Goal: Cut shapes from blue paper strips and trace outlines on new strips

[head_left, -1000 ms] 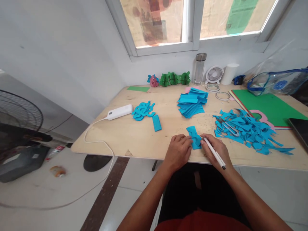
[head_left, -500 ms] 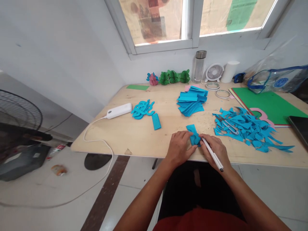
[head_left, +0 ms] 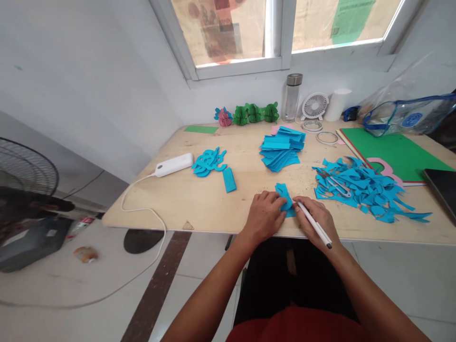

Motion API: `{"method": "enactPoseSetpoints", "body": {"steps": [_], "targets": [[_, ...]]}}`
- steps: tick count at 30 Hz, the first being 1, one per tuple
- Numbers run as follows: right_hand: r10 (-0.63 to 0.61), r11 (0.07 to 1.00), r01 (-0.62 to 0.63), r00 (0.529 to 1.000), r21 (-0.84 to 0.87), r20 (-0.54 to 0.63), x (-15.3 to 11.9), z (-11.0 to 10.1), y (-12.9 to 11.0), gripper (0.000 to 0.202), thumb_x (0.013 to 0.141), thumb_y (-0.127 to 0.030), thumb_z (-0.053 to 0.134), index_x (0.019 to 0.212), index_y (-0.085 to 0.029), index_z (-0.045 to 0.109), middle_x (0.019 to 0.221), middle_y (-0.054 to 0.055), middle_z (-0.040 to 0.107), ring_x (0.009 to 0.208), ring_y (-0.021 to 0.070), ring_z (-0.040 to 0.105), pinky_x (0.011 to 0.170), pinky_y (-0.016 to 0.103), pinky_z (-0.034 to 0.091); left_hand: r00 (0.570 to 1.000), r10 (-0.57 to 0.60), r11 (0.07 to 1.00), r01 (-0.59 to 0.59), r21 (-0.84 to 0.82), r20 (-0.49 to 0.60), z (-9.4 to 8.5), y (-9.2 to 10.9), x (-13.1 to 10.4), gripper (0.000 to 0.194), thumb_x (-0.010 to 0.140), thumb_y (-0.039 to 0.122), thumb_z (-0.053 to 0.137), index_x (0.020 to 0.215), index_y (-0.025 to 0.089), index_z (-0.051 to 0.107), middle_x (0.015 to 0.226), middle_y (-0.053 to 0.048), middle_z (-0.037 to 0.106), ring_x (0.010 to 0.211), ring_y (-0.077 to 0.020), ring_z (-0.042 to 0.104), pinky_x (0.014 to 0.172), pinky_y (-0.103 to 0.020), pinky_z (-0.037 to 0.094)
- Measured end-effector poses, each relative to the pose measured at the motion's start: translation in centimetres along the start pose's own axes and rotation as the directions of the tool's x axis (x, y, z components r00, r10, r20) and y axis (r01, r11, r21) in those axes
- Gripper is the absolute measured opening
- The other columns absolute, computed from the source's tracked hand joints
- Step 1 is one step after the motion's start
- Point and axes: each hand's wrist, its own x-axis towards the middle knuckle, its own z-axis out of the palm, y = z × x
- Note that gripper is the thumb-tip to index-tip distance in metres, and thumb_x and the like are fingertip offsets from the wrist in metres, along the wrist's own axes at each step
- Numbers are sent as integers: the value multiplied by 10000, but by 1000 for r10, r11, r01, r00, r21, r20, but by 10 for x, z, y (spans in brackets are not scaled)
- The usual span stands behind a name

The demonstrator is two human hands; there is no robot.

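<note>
Grasping a white pen (head_left: 313, 224) in the right hand (head_left: 320, 215). Touching blue paper (head_left: 284, 194) with the left hand (head_left: 262, 216); can't tell if pinching. Press flat, go slowly.

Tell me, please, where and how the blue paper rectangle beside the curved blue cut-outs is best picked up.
I would pinch the blue paper rectangle at its near end, coming from the near right, the side of the left hand: it lies flat, with bare table there, while its far end sits close to the curved blue cut-outs.
</note>
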Motion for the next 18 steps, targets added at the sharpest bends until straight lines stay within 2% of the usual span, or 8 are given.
{"method": "enactPoseSetpoints", "body": {"steps": [18], "targets": [[22, 1000, -22, 1000, -13, -6, 0, -1, -5, 233, 916, -312, 469, 1046, -225, 642, 965, 70, 741, 931, 247, 679, 837, 371, 499, 998, -20, 999, 18, -32, -63, 4, 5, -8, 128, 866, 235, 581, 988, 227, 618, 1105, -61, 634, 1017, -241, 541, 838, -414, 438]]}}
